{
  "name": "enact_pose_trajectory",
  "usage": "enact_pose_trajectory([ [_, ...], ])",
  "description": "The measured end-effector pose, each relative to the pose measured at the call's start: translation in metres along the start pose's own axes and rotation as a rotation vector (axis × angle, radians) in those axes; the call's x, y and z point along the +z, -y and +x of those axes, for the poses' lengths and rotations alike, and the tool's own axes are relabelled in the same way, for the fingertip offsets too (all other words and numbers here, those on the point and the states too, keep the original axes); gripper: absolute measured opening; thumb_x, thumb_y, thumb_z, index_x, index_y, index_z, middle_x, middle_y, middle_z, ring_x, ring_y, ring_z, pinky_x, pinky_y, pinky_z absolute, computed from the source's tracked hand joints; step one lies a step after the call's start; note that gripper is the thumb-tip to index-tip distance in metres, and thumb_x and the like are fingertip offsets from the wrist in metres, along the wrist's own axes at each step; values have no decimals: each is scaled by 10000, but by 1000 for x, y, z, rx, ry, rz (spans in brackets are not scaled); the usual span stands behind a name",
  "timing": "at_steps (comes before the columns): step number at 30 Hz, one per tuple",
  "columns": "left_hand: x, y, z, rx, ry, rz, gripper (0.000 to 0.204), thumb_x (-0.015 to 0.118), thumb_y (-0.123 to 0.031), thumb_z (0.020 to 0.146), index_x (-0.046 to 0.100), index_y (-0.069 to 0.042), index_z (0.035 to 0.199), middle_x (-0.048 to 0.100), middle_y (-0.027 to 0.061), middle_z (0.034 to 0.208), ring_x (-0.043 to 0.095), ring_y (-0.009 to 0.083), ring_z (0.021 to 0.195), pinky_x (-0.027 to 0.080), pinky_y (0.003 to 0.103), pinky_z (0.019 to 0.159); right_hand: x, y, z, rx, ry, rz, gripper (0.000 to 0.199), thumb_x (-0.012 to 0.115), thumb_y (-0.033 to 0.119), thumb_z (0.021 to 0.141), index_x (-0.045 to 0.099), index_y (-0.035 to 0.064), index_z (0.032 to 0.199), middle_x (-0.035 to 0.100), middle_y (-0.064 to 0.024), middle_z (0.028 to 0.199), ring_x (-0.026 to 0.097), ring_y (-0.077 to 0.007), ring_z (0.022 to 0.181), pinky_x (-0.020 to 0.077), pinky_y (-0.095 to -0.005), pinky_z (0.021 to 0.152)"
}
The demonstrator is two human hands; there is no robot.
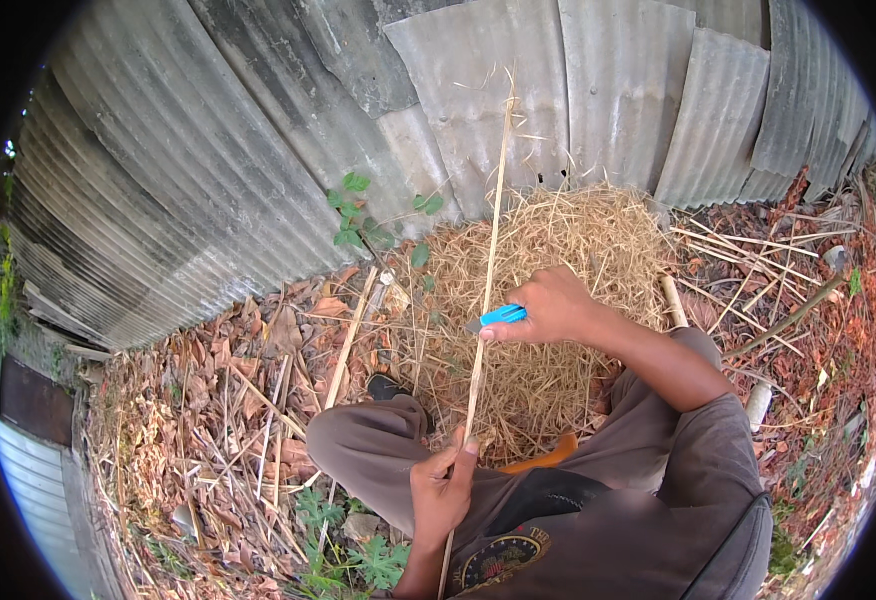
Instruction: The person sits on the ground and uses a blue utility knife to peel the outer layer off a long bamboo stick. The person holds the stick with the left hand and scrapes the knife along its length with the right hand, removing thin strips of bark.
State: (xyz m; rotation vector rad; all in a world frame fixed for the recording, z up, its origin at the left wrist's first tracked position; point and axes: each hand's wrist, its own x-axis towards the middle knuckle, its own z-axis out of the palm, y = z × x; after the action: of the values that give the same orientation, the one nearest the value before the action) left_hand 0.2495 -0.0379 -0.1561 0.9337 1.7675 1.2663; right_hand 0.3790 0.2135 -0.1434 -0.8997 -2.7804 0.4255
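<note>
My left hand [442,488] grips a long thin bamboo strip [492,235] low down, near my left knee. The strip runs upward and away toward the metal wall. My right hand [551,305] holds a small knife with a blue handle [503,315], its blade laid against the strip about midway up. A heap of dry straw-like shavings [548,250] lies on the ground beyond my hands. I am seated, knees bent, in brown trousers.
A corrugated metal wall [258,150] curves across the back. Dry leaves and loose bamboo sticks [258,400] cover the ground at left; more sticks [748,260] lie at right. Small green plants [358,215] grow at the wall's foot. An orange object [548,457] shows between my legs.
</note>
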Motion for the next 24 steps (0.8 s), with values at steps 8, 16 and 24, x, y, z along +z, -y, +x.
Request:
enact_pose_trajectory([
  [8,1,1,1,11,-77,49,291,589,-111,935,550,70,711,381,-54,561,320,11,583,343,180,544,24,-8,9,-137,-214,-55,753,511,828,684,571,105,486,434,-53,377,478,-233,354,343,-375,373],
  [16,0,-10,2,27,-64,112,225,585,-109,937,630,95,854,390,-56,586,325,19,595,324,189,523,31,-21,27,-197,-384,-157,780,497,887,614,506,122,462,454,-20,400,462,-193,348,339,-341,367],
  [24,-1,-11,8,57,-69,75,252,583,-138,945,646,28,1124,436,-87,586,359,-10,527,269,176,457,19,-28,43,-222,-438,-172,784,496,907,581,501,132,458,424,0,377,443,-184,328,345,-327,364],
])
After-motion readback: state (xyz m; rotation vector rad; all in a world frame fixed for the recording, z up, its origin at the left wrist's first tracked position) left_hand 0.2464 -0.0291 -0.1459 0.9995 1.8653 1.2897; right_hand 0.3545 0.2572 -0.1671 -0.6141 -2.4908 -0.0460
